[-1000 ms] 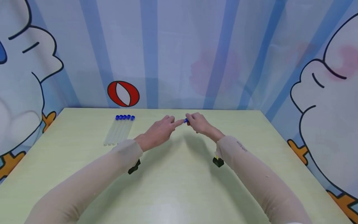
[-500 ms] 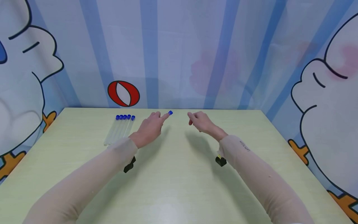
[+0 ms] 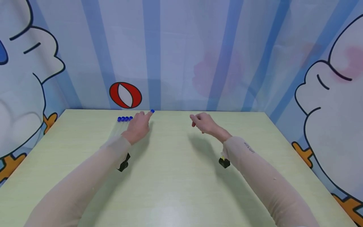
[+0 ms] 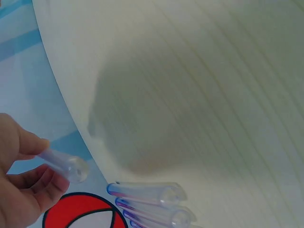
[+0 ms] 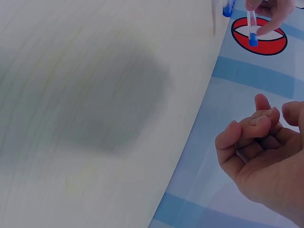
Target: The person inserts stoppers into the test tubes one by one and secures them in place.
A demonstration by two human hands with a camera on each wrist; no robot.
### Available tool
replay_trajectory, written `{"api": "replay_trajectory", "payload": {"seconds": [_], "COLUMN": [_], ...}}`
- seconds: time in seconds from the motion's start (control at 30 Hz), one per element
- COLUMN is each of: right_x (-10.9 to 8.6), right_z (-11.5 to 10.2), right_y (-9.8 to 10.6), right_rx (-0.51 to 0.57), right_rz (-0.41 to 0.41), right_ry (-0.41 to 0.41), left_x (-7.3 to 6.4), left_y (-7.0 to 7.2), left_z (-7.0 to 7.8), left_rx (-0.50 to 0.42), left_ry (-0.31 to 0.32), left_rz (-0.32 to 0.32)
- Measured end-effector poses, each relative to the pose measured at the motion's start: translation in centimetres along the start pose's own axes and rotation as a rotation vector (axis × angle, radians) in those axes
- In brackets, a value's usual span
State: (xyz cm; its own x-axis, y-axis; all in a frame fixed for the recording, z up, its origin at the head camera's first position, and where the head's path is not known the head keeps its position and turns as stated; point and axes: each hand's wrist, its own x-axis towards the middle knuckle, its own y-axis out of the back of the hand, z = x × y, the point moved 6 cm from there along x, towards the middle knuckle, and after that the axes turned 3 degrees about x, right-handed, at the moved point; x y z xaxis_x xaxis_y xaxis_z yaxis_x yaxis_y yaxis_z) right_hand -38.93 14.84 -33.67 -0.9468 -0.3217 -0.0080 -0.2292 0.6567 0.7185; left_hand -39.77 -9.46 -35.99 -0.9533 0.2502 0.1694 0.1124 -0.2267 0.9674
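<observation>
A clear plastic test tube (image 4: 61,164) with a blue cap (image 3: 152,111) is pinched between the thumb and fingers of my left hand (image 3: 138,126). It is raised above the far part of the table, and in the right wrist view the capped end (image 5: 253,40) points away from the palm. Beside and partly behind that hand, several similar capped tubes (image 4: 149,194) lie side by side. My right hand (image 3: 207,123) is up in the air on the right, holding nothing, with its fingers loosely curled in the right wrist view.
The pale wooden table (image 3: 175,176) ends at a back edge against a blue striped curtain (image 3: 175,63) printed with cartoon figures and a red ball (image 3: 114,94). Black wrist cameras hang under both sleeves.
My right hand has let go of the blue-capped end and drawn slightly right. My left hand has carried the test tube leftward, towards the row of tubes.
</observation>
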Motion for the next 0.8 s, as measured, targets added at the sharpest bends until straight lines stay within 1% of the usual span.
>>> {"api": "replay_trajectory", "payload": {"seconds": [0.13, 0.2, 0.37, 0.57, 0.8], "right_x": [0.0, 0.0, 0.0, -0.2, -0.4], "right_z": [0.1, 0.1, 0.4, 0.0, -0.2], "right_y": [0.2, 0.2, 0.2, 0.4, 0.2], "right_rx": [0.001, 0.004, 0.006, 0.012, 0.064], "right_rz": [0.001, 0.001, 0.001, -0.002, -0.026], "right_ry": [-0.006, -0.014, -0.023, -0.008, -0.031], "left_x": [0.0, 0.0, -0.2, -0.1, -0.1], "left_y": [-0.3, -0.5, -1.2, -1.5, -2.1], "left_z": [-1.2, -1.6, -2.4, -2.7, -2.6], "left_rx": [0.016, 0.035, 0.082, 0.132, 0.19], "left_ry": [0.03, 0.036, 0.05, 0.048, 0.029], "left_rz": [-0.031, -0.043, -0.071, -0.082, -0.122]}}
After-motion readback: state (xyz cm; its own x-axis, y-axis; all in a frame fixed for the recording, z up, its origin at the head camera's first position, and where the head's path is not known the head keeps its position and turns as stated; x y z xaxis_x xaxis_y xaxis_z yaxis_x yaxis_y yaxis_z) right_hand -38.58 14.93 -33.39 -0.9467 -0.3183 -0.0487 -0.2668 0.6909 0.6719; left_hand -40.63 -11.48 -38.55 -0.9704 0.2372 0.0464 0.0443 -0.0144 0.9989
